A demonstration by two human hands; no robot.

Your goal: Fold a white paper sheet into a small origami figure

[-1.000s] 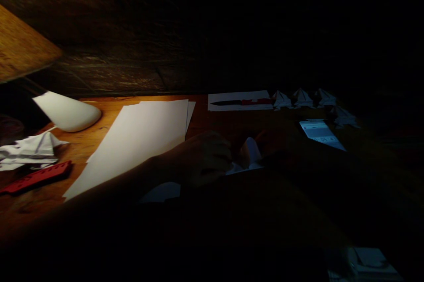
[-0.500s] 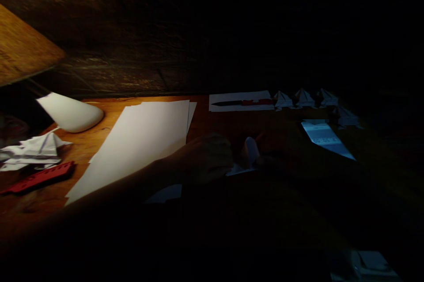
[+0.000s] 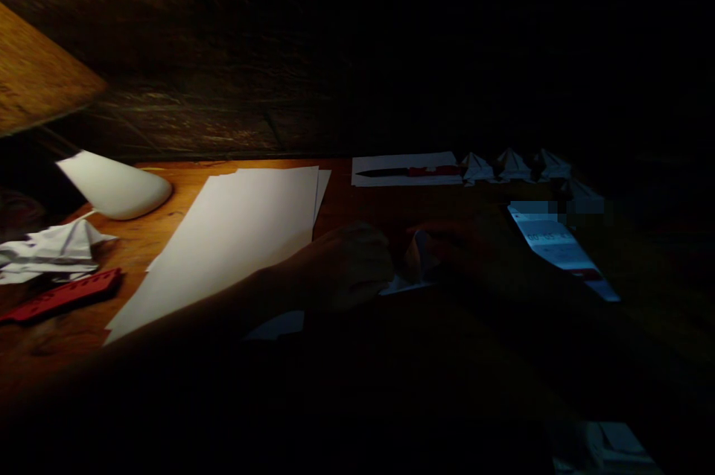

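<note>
A small piece of paper, partly lifted into a curled fold, lies between my hands in deep shadow. My left hand rests at its left side, fingers curled down and closed on the paper's edge. From the right my right hand reaches in, its fingers closed at the raised fold; the darkness blurs their outline. Left of my forearm spreads a stack of white paper sheets, partly covered by that arm. The edge of another sheet shows below my left wrist.
A knife with a red handle lies on paper at the back, beside several folded paper shapes. A lit phone is at right. At left stand a lamp, crumpled paper and a red notched object.
My right hand has shifted slightly, and the raised paper fold looks narrower. More of the phone's lower end shows now. My left hand stays nearly in place.
</note>
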